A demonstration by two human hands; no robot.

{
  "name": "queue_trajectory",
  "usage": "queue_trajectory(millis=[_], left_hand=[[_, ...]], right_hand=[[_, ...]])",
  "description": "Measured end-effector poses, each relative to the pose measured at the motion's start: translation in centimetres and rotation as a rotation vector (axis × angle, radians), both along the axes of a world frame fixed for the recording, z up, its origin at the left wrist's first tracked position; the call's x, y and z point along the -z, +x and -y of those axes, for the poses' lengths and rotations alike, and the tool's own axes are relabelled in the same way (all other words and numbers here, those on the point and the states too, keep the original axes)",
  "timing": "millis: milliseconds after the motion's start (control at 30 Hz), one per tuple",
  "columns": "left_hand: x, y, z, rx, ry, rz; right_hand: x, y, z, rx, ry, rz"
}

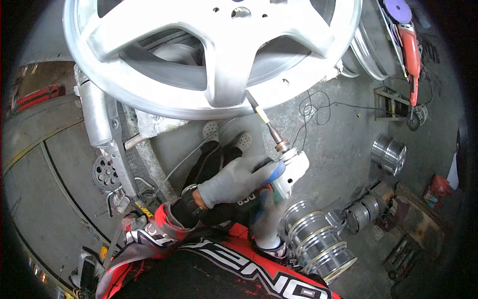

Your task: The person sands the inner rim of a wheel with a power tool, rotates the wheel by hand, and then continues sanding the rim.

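A large silver wheel rim [229,65] with wide spokes fills the top of the view. My left hand [236,180], in a grey glove with blue on the fingertips, is closed around the head of a white power tool [295,174]. The tool's long shaft [269,124] points up and left, its tip at the rim's lower edge beside a spoke. Just below the tool head, my right hand [268,219], also gloved and blurred by motion, is wrapped round the tool's body, which is mostly hidden.
Stacked silver rims [316,239] lie at the lower right. A red polisher [409,55] with a purple pad hangs at the upper right. A metal arm [102,119] stands left of the rim. A black cable [343,103] crosses the floor.
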State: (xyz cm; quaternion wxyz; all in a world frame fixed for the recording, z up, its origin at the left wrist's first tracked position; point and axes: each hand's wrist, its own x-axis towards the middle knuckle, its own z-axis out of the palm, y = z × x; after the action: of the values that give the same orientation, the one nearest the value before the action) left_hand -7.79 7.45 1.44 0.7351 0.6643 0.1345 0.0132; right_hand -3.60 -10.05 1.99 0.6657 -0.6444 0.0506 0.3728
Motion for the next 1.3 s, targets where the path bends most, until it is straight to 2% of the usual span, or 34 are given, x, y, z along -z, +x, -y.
queue_trajectory(millis=[33,67,133,167,233,367,433,467,533,567,633,667,733,767,800,867,1000,1133,1200,1233,1300], left_hand=[[-1.5,0.2,-0.5,0.028,-0.301,-0.282],[-1.2,0.0,-0.2,0.027,-0.301,-0.282],[0.3,-0.5,0.8,-0.046,-0.103,-0.032],[1.3,-0.3,0.8,-0.045,-0.103,-0.033],[3.2,0.6,0.5,-0.013,0.375,0.191],[2.6,0.9,0.1,-0.119,0.365,0.264],[0.4,0.4,-0.5,-0.037,-0.127,-0.060],[-0.1,0.3,-0.4,-0.038,-0.127,-0.060],[-0.7,0.3,-0.3,-0.046,-0.328,-0.226],[-0.5,0.4,-0.4,-0.046,-0.328,-0.225],[0.6,0.8,-0.5,0.016,-0.169,-0.109],[1.2,1.1,-0.4,0.017,-0.169,-0.108],[2.8,2.0,0.3,-0.091,0.277,0.255],[3.6,2.7,0.6,-0.150,0.465,0.352],[3.7,3.2,0.6,-0.147,0.461,0.354],[3.8,4.1,0.6,-0.126,0.627,0.344],[4.2,4.9,0.8,-0.099,0.640,0.330],[4.2,3.5,0.9,-0.106,0.597,0.330],[3.8,2.6,1.1,-0.063,0.565,0.223],[3.9,2.7,1.2,-0.089,0.516,0.249],[3.9,3.4,1.2,-0.112,0.547,0.289]], right_hand=[[0.0,-0.3,0.2,-0.009,-0.023,0.006],[0.0,-0.5,0.3,-0.017,-0.047,0.010],[0.1,-0.2,0.1,-0.025,-0.024,0.013],[0.1,0.0,-0.1,-0.032,-0.001,0.016],[0.2,1.1,-0.9,-0.060,-0.053,0.045],[0.3,1.3,-1.2,-0.059,-0.079,0.048],[0.2,0.2,-1.0,-0.018,-0.071,0.035],[0.2,-0.1,-0.8,0.028,-0.064,0.023],[0.1,0.0,-0.6,0.008,-0.041,0.018],[0.0,0.1,-0.5,-0.012,-0.019,0.013],[-0.2,0.7,-1.1,0.011,-0.026,0.011],[-0.3,1.1,-1.6,0.030,-0.031,0.004],[-0.4,2.4,-2.3,0.019,-0.077,0.068],[-0.4,3.1,-2.6,0.006,-0.123,0.133],[-0.5,3.7,-2.5,0.010,-0.125,0.134],[-0.5,4.6,-2.6,0.010,-0.075,0.210],[-1.3,4.5,-3.8,0.129,-0.015,0.144],[-0.2,4.2,-2.3,0.047,-0.031,0.147],[-0.5,3.6,-2.4,-0.019,-0.101,0.202],[-0.2,3.3,-2.1,-0.112,-0.211,0.439],[0.1,4.0,-2.2,-0.039,-0.144,0.361]])
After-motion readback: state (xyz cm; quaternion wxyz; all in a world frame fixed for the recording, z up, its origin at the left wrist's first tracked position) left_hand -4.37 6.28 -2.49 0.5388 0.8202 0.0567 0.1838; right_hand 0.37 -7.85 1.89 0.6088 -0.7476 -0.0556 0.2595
